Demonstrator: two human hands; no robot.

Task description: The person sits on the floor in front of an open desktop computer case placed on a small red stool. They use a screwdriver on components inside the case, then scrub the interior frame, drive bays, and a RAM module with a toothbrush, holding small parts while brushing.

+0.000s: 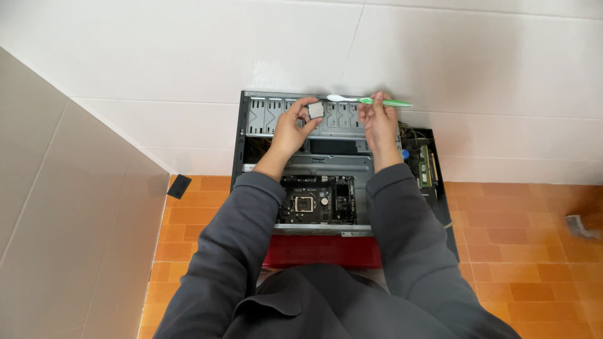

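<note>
While left hand (pixel 290 129) pinches processor chip (pixel 316 110) — right hand (pixel 379 119) holds toothbrush (pixel 367 100).

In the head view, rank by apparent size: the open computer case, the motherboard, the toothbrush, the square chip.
1. Computer case
2. Motherboard
3. Toothbrush, in the right hand
4. Square chip, in the left hand

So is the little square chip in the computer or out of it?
Out. The left hand holds the chip up, and the motherboard socket sits empty.

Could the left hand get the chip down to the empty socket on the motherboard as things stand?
Probably yes: the left hand holds the chip above the open case, and the socket lies uncovered between the forearms.
</note>
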